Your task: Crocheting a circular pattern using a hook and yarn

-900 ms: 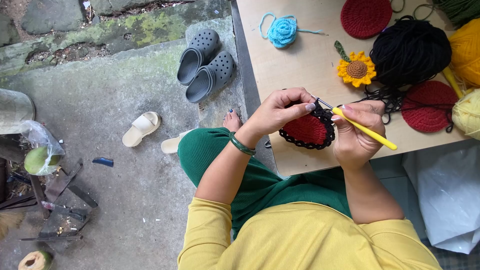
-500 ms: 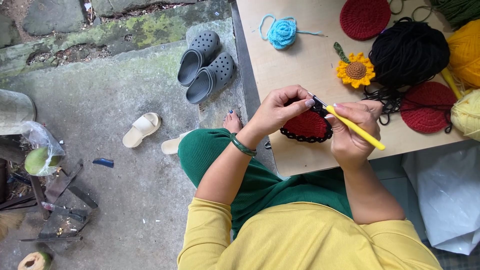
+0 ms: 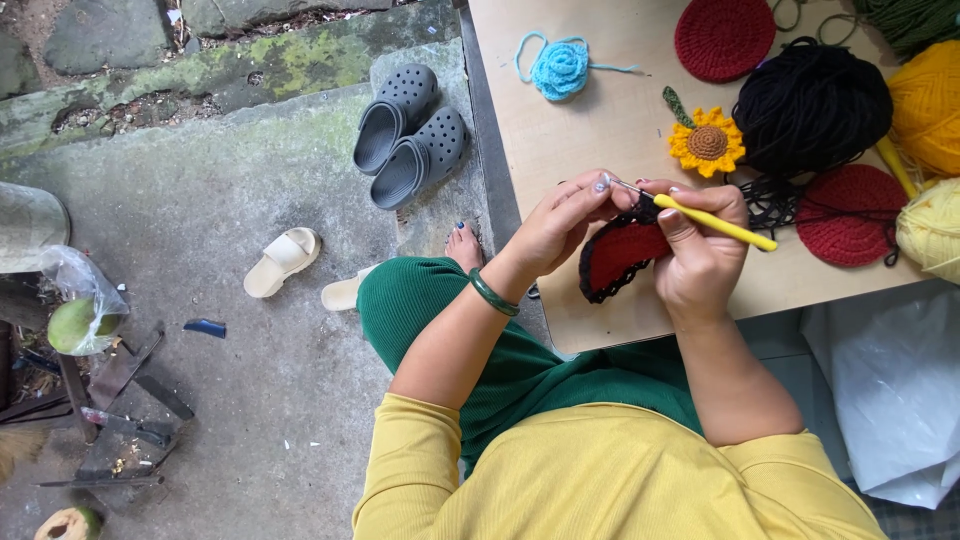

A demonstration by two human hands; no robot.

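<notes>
My left hand (image 3: pixel 556 226), with a green bangle on its wrist, pinches the top edge of a red crochet round with a black border (image 3: pixel 618 258). The round hangs folded over the front part of the wooden table (image 3: pixel 600 120). My right hand (image 3: pixel 700 255) grips a crochet hook with a yellow handle (image 3: pixel 716 223). Its metal tip pokes out near my left fingertips. Black yarn runs from the piece back to a black yarn ball (image 3: pixel 810 105).
On the table lie a blue crochet flower (image 3: pixel 560 68), a sunflower (image 3: pixel 707 143), two red rounds (image 3: pixel 724 36) (image 3: pixel 848 214) and yellow yarn balls (image 3: pixel 928 100). Grey clogs (image 3: pixel 408 135) and cream sandals (image 3: pixel 283 261) sit on the concrete floor to the left. A white bag (image 3: pixel 890 390) lies at the right.
The red round has gone from lying open to folded and tilted. Both hands have lifted slightly, and the hook's tip has moved up toward my left fingertips.
</notes>
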